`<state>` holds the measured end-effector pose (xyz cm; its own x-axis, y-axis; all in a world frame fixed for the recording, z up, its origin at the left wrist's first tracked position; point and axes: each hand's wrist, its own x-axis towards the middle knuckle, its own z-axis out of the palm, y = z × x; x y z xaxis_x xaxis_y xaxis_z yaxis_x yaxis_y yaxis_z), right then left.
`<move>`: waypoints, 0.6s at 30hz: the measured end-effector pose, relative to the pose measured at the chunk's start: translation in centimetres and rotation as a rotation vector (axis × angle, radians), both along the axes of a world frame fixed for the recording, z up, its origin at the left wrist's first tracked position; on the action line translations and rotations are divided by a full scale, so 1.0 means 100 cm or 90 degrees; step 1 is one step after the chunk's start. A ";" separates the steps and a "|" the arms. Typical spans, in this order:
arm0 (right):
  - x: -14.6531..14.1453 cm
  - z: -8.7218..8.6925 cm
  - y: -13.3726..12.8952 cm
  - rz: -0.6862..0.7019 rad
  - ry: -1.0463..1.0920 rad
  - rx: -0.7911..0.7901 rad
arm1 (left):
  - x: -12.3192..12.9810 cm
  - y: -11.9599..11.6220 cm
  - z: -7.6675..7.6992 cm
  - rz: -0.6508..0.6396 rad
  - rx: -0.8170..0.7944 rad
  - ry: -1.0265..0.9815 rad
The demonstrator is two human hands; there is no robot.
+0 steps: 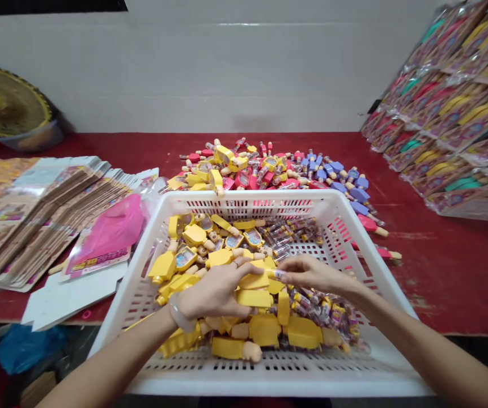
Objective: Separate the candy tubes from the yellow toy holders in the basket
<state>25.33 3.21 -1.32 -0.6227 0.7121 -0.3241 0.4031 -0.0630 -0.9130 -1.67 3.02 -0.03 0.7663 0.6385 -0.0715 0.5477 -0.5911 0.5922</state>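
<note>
Over a white slatted basket [278, 385] of yellow toy pieces [264, 328], a worker's left hand [218, 286] is curling its fingers around one yellow piece [254, 280], while the right hand [307, 272] is pinching its clear end between the fingers. Cards [43, 226] and pink plastic [111, 226] are crowding the basket's left; beyond, mixed toys [247, 173] are covering the red worktop [431, 272] beside stacked packages [456, 113].

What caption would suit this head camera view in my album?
Two bare hands working among yellow toy pieces in a white plastic basket on a red table.
</note>
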 end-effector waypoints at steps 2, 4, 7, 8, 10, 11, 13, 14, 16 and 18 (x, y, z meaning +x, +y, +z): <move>0.001 0.006 -0.004 0.033 -0.036 0.095 | 0.001 -0.002 0.006 0.006 -0.068 -0.024; 0.000 0.005 -0.010 0.026 -0.072 0.207 | 0.002 -0.004 0.012 0.019 -0.131 -0.047; -0.004 -0.002 -0.018 0.014 -0.084 0.354 | 0.003 -0.005 0.017 0.072 -0.281 -0.089; -0.007 -0.005 -0.019 0.010 -0.075 0.409 | 0.002 -0.004 0.019 0.096 -0.337 -0.101; -0.011 -0.009 -0.021 -0.002 -0.056 0.542 | 0.001 -0.001 0.021 0.132 -0.432 -0.123; -0.013 -0.009 -0.022 -0.003 -0.051 0.606 | 0.000 0.001 0.022 0.139 -0.465 -0.135; -0.016 -0.008 -0.024 -0.001 -0.049 0.700 | -0.001 0.003 0.024 0.138 -0.493 -0.155; -0.017 -0.007 -0.025 -0.001 -0.048 0.719 | -0.001 0.002 0.026 0.133 -0.485 -0.159; -0.017 -0.004 -0.027 -0.011 -0.039 0.694 | -0.001 -0.001 0.027 0.114 -0.390 -0.131; -0.016 -0.003 -0.027 -0.018 -0.030 0.552 | 0.001 -0.007 0.024 0.058 -0.204 -0.054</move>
